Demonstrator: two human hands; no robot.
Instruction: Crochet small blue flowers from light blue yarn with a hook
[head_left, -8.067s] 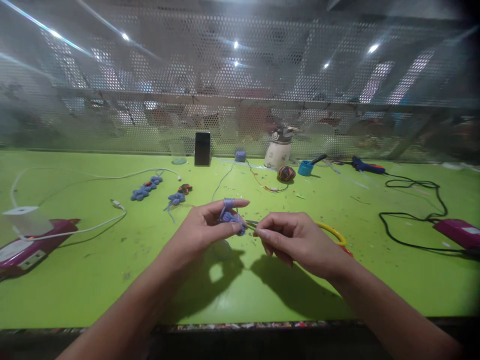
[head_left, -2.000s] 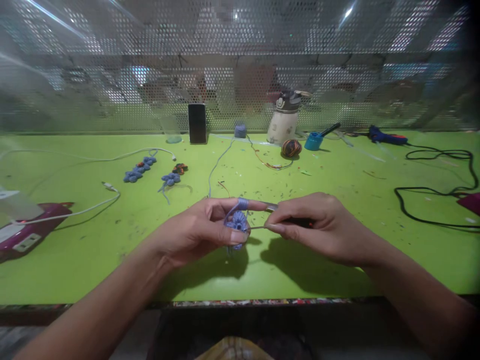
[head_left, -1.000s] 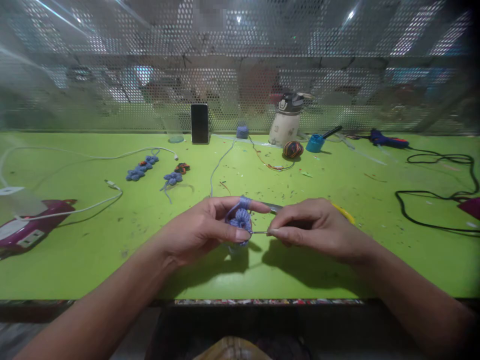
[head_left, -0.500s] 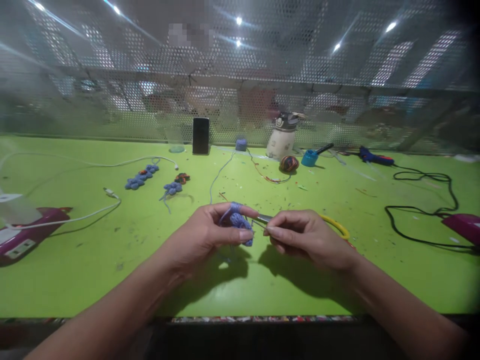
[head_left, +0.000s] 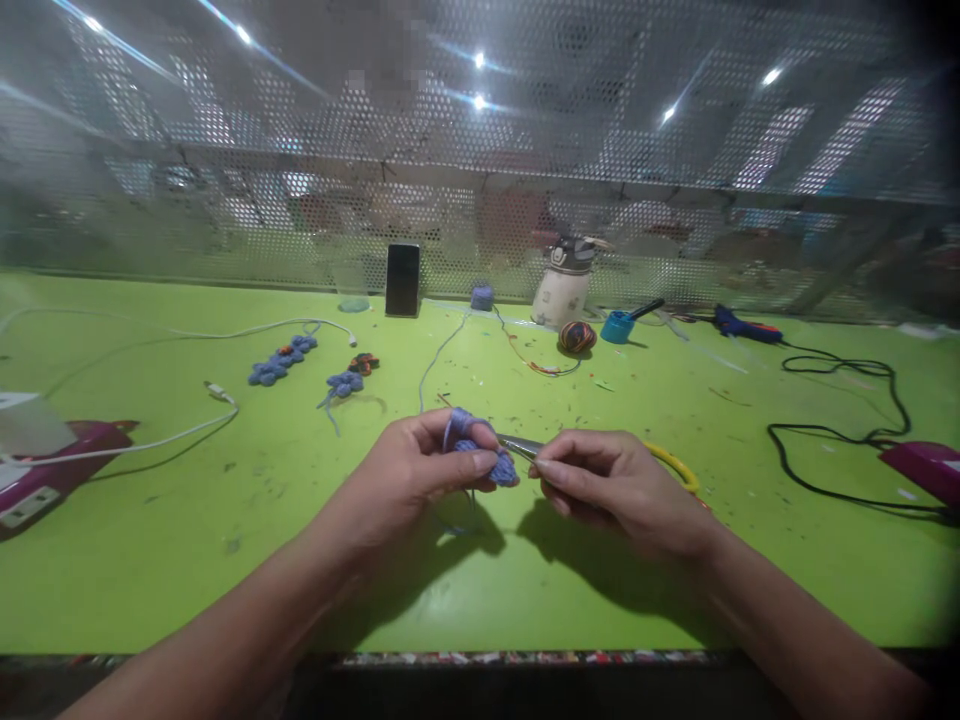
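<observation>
Your left hand (head_left: 416, 465) has curled its index finger down over the purple crocheted piece (head_left: 504, 470) since half a second ago, and the piece now pokes out further past the thumb. It should handle light and soft, easily squashed, with little slip; pinch it by a finished petal and leave the working loops free. That left grip is closed on it, thumb against fingers, above the desk (head_left: 405, 600), with yarn (head_left: 462, 422) wrapped round the index finger. Your right hand (head_left: 611, 485) has thumb and forefinger together on a thin metal hook (head_left: 531, 459), probably stiff and smooth, partly lost against the scissors (head_left: 517, 443) behind; whether its tip touches the piece, you can't tell.
</observation>
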